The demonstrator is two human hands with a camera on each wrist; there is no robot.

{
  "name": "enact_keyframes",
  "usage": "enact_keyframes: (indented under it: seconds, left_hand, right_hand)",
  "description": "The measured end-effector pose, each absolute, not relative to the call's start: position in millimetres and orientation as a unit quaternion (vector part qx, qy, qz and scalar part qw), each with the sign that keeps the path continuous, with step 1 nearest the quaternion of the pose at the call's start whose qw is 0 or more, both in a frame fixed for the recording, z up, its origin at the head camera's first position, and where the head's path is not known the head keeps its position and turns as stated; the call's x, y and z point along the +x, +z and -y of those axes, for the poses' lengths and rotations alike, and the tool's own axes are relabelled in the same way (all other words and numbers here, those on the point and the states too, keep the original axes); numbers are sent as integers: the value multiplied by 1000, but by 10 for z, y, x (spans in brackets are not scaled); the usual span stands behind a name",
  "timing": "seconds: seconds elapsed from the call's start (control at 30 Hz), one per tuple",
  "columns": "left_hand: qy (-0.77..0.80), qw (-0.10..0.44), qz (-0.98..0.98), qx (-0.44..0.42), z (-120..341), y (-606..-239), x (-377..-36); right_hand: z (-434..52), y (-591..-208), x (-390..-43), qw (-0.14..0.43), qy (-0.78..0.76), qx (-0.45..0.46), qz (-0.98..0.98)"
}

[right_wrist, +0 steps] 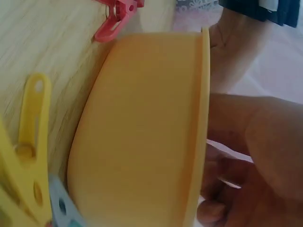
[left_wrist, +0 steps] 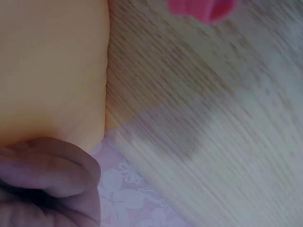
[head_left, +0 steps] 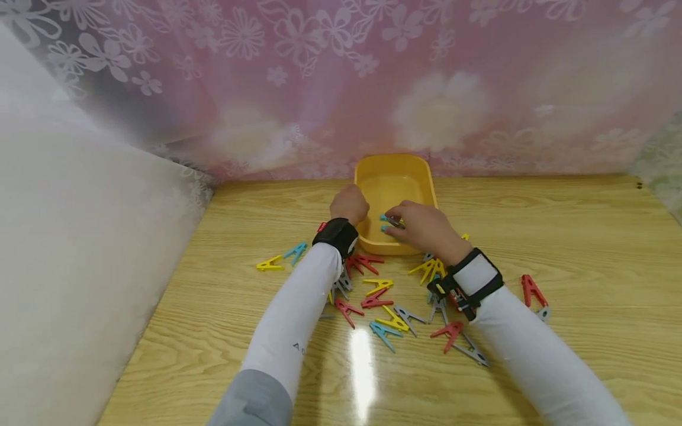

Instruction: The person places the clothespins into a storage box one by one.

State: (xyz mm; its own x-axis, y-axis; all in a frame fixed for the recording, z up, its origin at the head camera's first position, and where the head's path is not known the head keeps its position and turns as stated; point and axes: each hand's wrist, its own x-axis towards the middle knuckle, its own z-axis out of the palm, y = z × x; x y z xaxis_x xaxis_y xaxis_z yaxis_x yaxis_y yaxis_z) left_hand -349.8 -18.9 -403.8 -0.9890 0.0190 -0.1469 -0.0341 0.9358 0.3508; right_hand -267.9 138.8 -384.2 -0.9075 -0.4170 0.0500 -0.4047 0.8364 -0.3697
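A yellow plastic basin [head_left: 394,245] stands against the patterned backdrop. At its left rim my left hand [head_left: 350,204] is curled and grips the edge; in the left wrist view its bent fingers [left_wrist: 52,170] lie against the basin wall [left_wrist: 52,71]. My right hand [head_left: 423,228] is over the basin's near right part, pinching clothespins [head_left: 394,222] between thumb and fingers. Light blue tips, a grey piece and a bit of yellow show there; the rest is hidden by the hand. In the right wrist view the basin's side [right_wrist: 137,127] partly covers the right hand [right_wrist: 255,156].
Many clothespins in yellow, red, grey and blue lie scattered in front of the basin, among them a red clothespin [head_left: 347,310] and a blue clothespin [head_left: 385,334]. A yellow clothespin [head_left: 270,264] lies farther left, a red clothespin [head_left: 531,290] right of the right wrist.
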Motion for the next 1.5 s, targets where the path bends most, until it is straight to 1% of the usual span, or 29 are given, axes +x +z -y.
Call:
enact_keyframes:
  seconds: [0.13,0.3,0.47,0.77,0.9,1.03,1.2,1.33,1.5]
  left_hand:
    - [182,77,-980,0,152,-4034,-3491]
    - [193,79,-978,5,146,-4028,-3481]
    - [197,82,-977,4,191,-4040,-3485]
    - [194,84,-977,9,208,-4033,-3491]
    - [196,82,-977,13,206,-4041,-3491]
    - [194,82,-978,14,200,-4060,-3505]
    - [187,83,-979,12,194,-4051,-3507]
    - [186,84,-979,14,194,-4045,-3502]
    - [189,85,-978,15,184,-4053,-3504]
  right_hand:
    - [-1382,-3845,-2666,27,-192,-213,-958]
    - [-1476,-3844,-2641,0,-206,-205,-957]
    - [-1644,-3828,-2601,-21,-249,-173,-953]
    - [-2221,-3785,-2414,-80,-279,-100,-952]
    - [-2517,-3819,-2273,-82,-276,-69,-955]
    - [-2791,-3881,-2120,-60,-277,-35,-958]
    - [-3065,-3980,-1964,-14,-279,-13,-960]
    - [-3201,-4039,-1854,23,-275,1,-961]
    - [-3306,-4065,-1715,85,-266,33,-960]
